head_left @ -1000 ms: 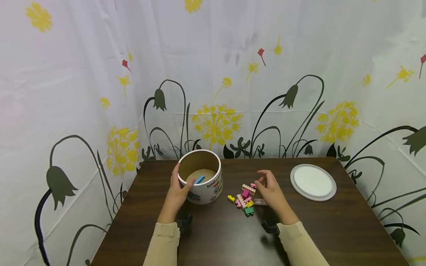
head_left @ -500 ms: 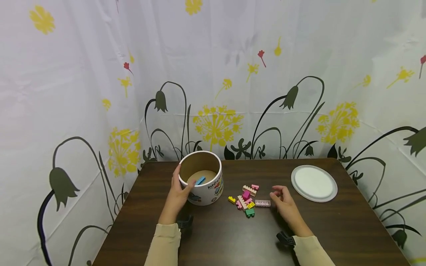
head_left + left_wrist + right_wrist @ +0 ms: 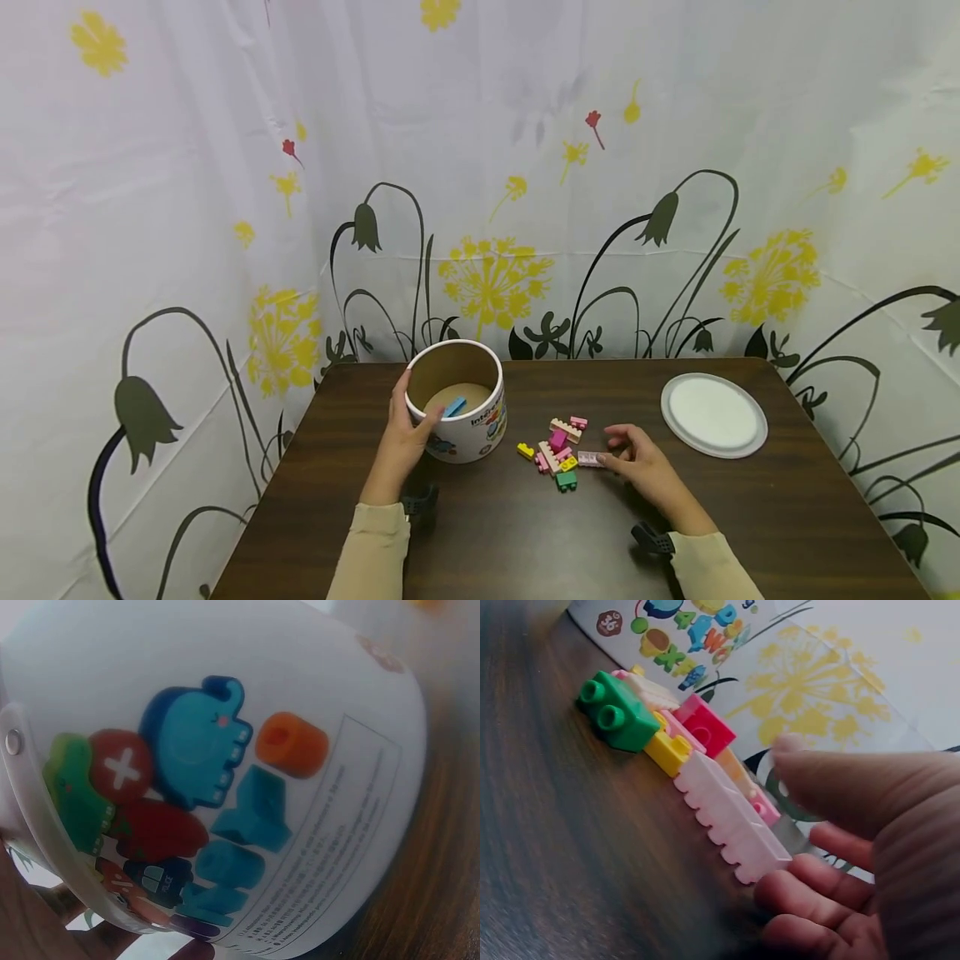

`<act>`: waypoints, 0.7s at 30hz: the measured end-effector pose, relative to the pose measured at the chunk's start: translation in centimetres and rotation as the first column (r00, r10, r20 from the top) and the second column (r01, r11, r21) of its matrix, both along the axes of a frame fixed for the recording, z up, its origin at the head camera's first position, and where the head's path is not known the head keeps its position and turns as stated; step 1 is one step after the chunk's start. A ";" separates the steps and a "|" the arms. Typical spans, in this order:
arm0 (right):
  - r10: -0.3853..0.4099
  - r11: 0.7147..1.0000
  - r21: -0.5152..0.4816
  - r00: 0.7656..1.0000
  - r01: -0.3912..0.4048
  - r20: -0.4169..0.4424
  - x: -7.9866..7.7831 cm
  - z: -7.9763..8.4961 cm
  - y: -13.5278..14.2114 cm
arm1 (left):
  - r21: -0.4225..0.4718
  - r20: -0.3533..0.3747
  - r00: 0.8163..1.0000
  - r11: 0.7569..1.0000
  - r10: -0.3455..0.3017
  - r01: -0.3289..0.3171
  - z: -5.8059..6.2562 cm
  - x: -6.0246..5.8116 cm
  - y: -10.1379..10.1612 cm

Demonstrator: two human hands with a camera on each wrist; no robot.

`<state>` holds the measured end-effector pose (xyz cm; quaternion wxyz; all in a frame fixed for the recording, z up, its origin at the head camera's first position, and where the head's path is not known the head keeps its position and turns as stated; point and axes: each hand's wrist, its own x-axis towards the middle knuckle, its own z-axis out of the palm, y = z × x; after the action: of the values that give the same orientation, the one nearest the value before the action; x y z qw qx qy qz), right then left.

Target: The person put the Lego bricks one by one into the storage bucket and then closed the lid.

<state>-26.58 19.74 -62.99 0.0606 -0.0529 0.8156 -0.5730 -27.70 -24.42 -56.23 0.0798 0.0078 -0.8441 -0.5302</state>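
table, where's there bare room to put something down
Bare table lies between the left sleeve and right sleeve, and behind the brick pile, between the bucket and white disc. It's crowded at the pile, with the right hand at the pale pink brick.

Soft light, tabletop (image 3: pixel 517 533) glare, hazy wrist views

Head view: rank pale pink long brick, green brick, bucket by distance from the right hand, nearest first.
1. Pale pink long brick: at the right hand's fingertips, left side.
2. Green brick: farther left, pile's near edge.
3. Bucket: farthest left, beyond the pile.
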 end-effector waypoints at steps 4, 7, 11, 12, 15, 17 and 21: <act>0.068 0.998 0.017 0.997 -0.067 -0.040 0.0 0.2 0.3 | 0.006 0.011 1.000 1.000 0.007 -0.008 0.1 0.0 0.0; 0.099 0.995 0.021 0.993 -0.097 -0.068 0.0 0.3 0.3 | 0.008 0.010 1.000 1.000 0.014 -0.014 0.1 0.0 0.1; 0.094 0.995 0.029 0.993 -0.092 -0.070 -0.1 0.3 0.2 | 0.017 -0.002 1.000 1.000 0.016 -0.016 0.0 0.0 0.1; 0.087 0.996 0.030 0.994 -0.086 -0.067 -0.1 0.3 0.1 | 0.019 -0.006 1.000 1.000 0.015 -0.015 -0.1 0.0 0.1; 0.071 0.997 0.031 0.996 -0.069 -0.058 -0.1 0.3 0.0 | 0.020 -0.013 1.000 1.000 0.011 -0.011 -0.2 0.0 0.0; 0.057 0.998 0.035 0.997 -0.055 -0.057 0.0 0.3 -0.1 | 0.012 -0.016 1.000 1.000 0.011 -0.010 -0.2 0.0 0.0; 0.037 0.995 0.100 0.996 -0.029 -0.080 0.1 0.3 -0.2 | -0.004 -0.016 1.000 1.000 0.011 -0.011 -0.3 0.0 0.1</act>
<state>-26.47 19.53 -62.72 0.0391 -0.0869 0.8436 -0.5284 -27.73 -24.36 -56.53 0.0895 0.0079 -0.8446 -0.5279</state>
